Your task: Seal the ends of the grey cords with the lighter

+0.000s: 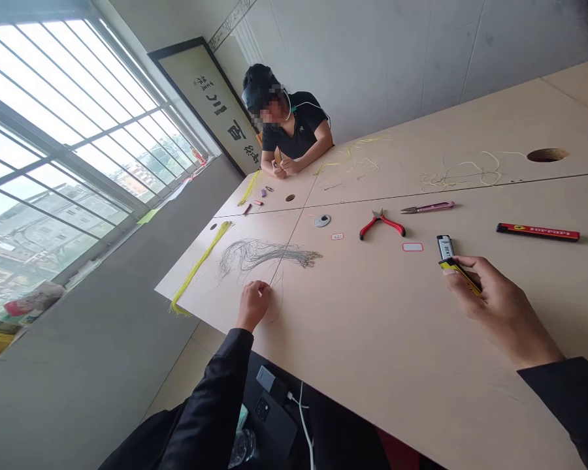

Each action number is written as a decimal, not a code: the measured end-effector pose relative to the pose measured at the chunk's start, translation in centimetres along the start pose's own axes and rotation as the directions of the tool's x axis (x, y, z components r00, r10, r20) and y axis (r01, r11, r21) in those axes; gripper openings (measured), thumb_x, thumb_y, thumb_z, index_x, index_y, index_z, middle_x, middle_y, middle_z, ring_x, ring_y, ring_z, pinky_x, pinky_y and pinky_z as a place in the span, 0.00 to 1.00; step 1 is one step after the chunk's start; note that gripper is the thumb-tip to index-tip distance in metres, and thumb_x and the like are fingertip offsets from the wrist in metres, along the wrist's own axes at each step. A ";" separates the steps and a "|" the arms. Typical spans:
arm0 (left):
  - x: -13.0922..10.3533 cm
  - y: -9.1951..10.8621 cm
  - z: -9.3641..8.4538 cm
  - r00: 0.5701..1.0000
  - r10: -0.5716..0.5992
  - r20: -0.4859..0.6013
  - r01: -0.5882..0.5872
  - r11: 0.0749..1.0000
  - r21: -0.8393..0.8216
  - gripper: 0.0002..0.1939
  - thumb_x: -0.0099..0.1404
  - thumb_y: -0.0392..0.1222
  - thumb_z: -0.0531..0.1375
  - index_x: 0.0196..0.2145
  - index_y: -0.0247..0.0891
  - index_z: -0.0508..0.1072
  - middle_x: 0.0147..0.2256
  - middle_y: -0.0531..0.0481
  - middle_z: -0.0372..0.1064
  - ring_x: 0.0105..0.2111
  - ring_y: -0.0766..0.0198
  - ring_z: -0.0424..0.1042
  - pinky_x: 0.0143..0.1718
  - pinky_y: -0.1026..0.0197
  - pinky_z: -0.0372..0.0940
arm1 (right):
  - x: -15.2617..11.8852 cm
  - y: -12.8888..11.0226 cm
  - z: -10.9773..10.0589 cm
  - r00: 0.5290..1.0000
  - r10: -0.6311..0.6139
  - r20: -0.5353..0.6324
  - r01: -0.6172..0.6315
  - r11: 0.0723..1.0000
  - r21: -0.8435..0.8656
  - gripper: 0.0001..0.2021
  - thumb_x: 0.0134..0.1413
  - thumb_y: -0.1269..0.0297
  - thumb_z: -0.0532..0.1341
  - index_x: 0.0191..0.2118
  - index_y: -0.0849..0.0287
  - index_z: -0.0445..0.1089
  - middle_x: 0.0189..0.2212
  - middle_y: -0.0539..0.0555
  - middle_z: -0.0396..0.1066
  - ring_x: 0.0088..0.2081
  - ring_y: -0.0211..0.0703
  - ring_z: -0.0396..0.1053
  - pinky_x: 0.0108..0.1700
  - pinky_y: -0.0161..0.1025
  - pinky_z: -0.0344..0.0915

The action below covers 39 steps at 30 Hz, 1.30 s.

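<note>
Yellow shows on the lighter [465,277] clasped between the thumb and fingers of the right hand [497,307], which reaches in from the lower right, just beside a silver lighter [444,245] on the table [362,326]. The left forearm stretches forward; the left hand [253,304] curls, fingertips pinched on a fine thread [282,301], near the grey bundle [267,254].

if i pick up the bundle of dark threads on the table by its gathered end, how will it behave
The bundle of dark threads will probably hang floppy, since its strands lie in loose curves. It is likely light, being only thin strands. It may tangle, as the strands cross where they fan out.
</note>
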<state>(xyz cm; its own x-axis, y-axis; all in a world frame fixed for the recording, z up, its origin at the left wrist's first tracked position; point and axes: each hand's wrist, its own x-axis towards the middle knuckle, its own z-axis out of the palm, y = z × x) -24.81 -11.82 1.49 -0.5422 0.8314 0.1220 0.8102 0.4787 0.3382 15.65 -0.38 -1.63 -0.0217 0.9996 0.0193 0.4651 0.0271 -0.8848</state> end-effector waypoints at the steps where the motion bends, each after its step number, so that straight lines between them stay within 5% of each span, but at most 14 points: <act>1: -0.1 -0.2 -0.2 1.000 -0.006 0.001 0.006 1.000 -0.003 0.09 0.61 0.42 0.54 0.29 0.37 0.72 0.32 0.44 0.72 0.36 0.56 0.70 0.40 0.55 0.63 | 0.0 -0.1 -0.1 1.000 0.001 0.004 -0.001 1.000 0.005 0.21 0.51 0.43 0.55 0.44 0.51 0.67 0.30 0.51 0.71 0.28 0.46 0.66 0.31 0.41 0.62; 8: -0.8 -1.9 -2.4 0.998 -0.058 -0.034 0.057 0.998 -0.033 0.17 0.64 0.49 0.49 0.35 0.35 0.71 0.32 0.43 0.73 0.32 0.58 0.70 0.34 0.58 0.64 | -0.1 -0.3 -0.1 1.000 -0.009 0.013 0.009 1.000 0.013 0.21 0.51 0.44 0.55 0.44 0.52 0.67 0.27 0.50 0.69 0.26 0.43 0.64 0.30 0.40 0.61; 14: -0.6 -1.6 -2.8 0.999 0.025 0.035 -0.024 1.000 -0.018 0.17 0.59 0.48 0.55 0.40 0.37 0.75 0.35 0.45 0.74 0.32 0.60 0.68 0.36 0.59 0.64 | 0.1 0.1 -0.1 1.000 -0.026 0.003 0.026 1.000 0.015 0.22 0.51 0.44 0.55 0.44 0.54 0.68 0.28 0.51 0.68 0.25 0.42 0.62 0.29 0.39 0.59; 20: 0.0 -0.6 -1.7 0.995 0.033 0.098 -0.034 0.999 0.011 0.09 0.56 0.44 0.58 0.27 0.38 0.76 0.29 0.46 0.73 0.31 0.58 0.69 0.36 0.58 0.62 | 0.3 0.3 0.0 1.000 0.011 0.004 -0.011 1.000 0.015 0.22 0.49 0.45 0.55 0.44 0.54 0.68 0.26 0.50 0.67 0.23 0.41 0.59 0.28 0.39 0.58; 26: 0.2 -0.8 -1.6 0.997 -0.015 0.080 0.015 1.000 -0.003 0.09 0.58 0.44 0.55 0.25 0.38 0.70 0.26 0.47 0.70 0.30 0.58 0.68 0.34 0.58 0.60 | 0.3 0.0 0.0 1.000 0.011 0.010 -0.012 0.999 0.051 0.22 0.49 0.45 0.56 0.44 0.55 0.67 0.26 0.51 0.66 0.23 0.40 0.59 0.29 0.39 0.58; 32: 0.0 -0.7 -4.6 0.999 -0.032 0.030 0.035 0.992 -0.122 0.15 0.63 0.51 0.50 0.32 0.36 0.68 0.33 0.44 0.72 0.33 0.60 0.69 0.33 0.60 0.62 | 0.1 0.0 -0.1 1.000 -0.012 0.010 0.012 0.996 0.092 0.21 0.51 0.45 0.56 0.44 0.55 0.68 0.27 0.50 0.67 0.25 0.40 0.60 0.30 0.38 0.59; 39: -1.1 3.6 -8.0 1.000 0.011 0.023 0.002 0.860 -0.511 0.18 0.64 0.54 0.56 0.33 0.34 0.70 0.33 0.46 0.70 0.30 0.66 0.66 0.30 0.64 0.61 | 0.2 0.1 -0.1 0.999 -0.049 0.011 0.047 0.994 0.099 0.23 0.51 0.44 0.57 0.45 0.57 0.68 0.30 0.53 0.70 0.28 0.44 0.64 0.31 0.39 0.61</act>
<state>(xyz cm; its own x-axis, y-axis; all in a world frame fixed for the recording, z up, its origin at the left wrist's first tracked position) -23.11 -13.23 10.02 -0.5277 0.8430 0.1046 0.5817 0.2689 0.7677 15.75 -0.18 -1.71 -0.0545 0.9969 0.0570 0.3738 0.0733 -0.9246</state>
